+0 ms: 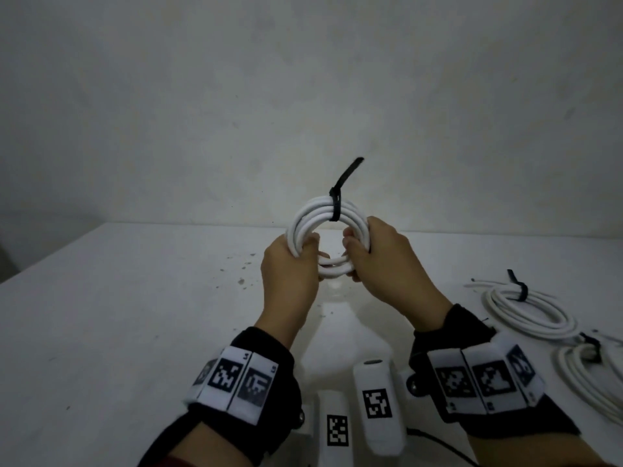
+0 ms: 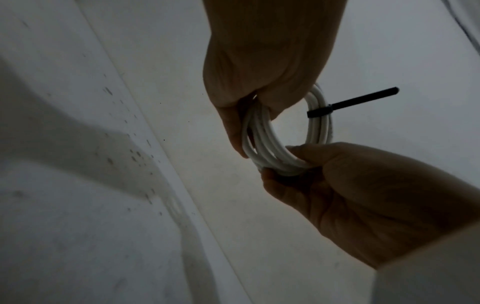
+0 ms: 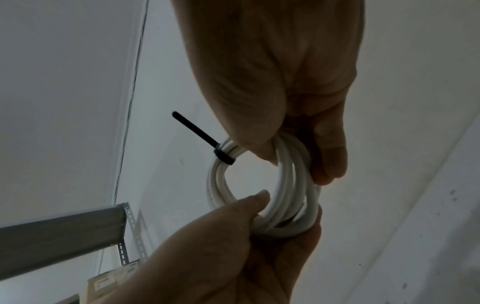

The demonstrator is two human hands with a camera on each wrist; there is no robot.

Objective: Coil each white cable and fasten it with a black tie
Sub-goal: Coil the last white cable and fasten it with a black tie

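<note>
Both hands hold a coiled white cable (image 1: pixel 315 214) upright above the white table (image 1: pixel 135 315). A black tie (image 1: pixel 336 207) wraps the top of the coil, and its loose tail sticks up and to the right. My left hand (image 1: pixel 303 251) grips the coil's left side, my right hand (image 1: pixel 357 257) its right and lower side. In the left wrist view my left hand (image 2: pixel 241 127) curls round the white cable (image 2: pixel 262 144), with the black tie (image 2: pixel 319 113) beyond. The right wrist view shows my right hand (image 3: pixel 298 160) gripping the white cable (image 3: pixel 285 191) beside the black tie (image 3: pixel 223 158).
Two more white coils (image 1: pixel 529 308) (image 1: pixel 590 375), each with a black tie, lie on the table at the right. A grey wall stands just behind the table. A metal shelf rail (image 3: pixel 59 232) shows in the right wrist view.
</note>
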